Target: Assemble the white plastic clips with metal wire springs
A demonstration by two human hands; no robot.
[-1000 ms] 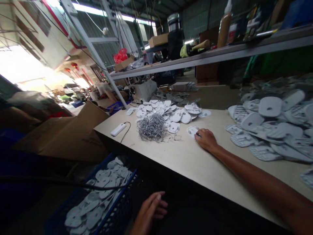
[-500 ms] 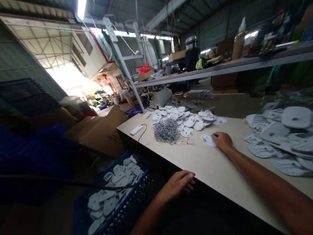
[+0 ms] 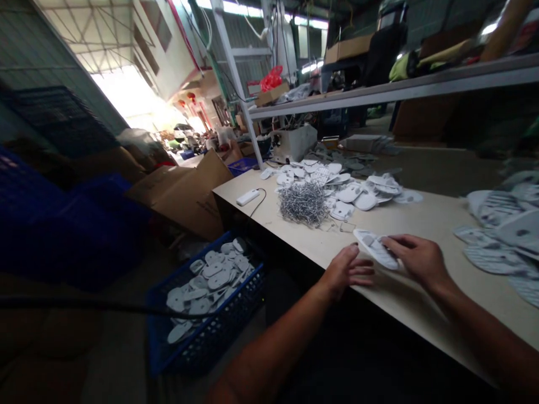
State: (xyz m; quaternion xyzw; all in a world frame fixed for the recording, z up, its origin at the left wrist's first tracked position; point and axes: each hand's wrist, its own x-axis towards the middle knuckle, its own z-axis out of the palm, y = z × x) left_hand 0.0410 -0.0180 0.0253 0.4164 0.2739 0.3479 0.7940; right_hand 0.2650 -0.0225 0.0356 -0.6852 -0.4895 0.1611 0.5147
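A flat white rounded piece (image 3: 376, 248) with a grey patch is tilted above the table's front part, pinched at its right side by my right hand (image 3: 421, 261). Just left of that piece, my left hand (image 3: 347, 269) has its fingers apart and holds nothing. Behind them lies a tangled heap of thin metal wire parts (image 3: 303, 203), with a few loose bent wires beside it. More white pieces (image 3: 351, 192) are piled behind and to the right of the wire heap. Another pile of white pieces (image 3: 501, 252) is at the far right.
A blue crate (image 3: 252, 279) filled with similar pieces stands on the floor left of the table (image 3: 290, 241). A white power strip (image 3: 248, 197) with a cable is near the left corner. Cardboard (image 3: 189, 196) lies beyond the crate, and a shelf (image 3: 349, 101) crosses above the table's back.
My right hand has lifted the white piece off the table and brought it nearer. My left hand has risen towards the piece, its fingers spreading. The camera view has shifted.
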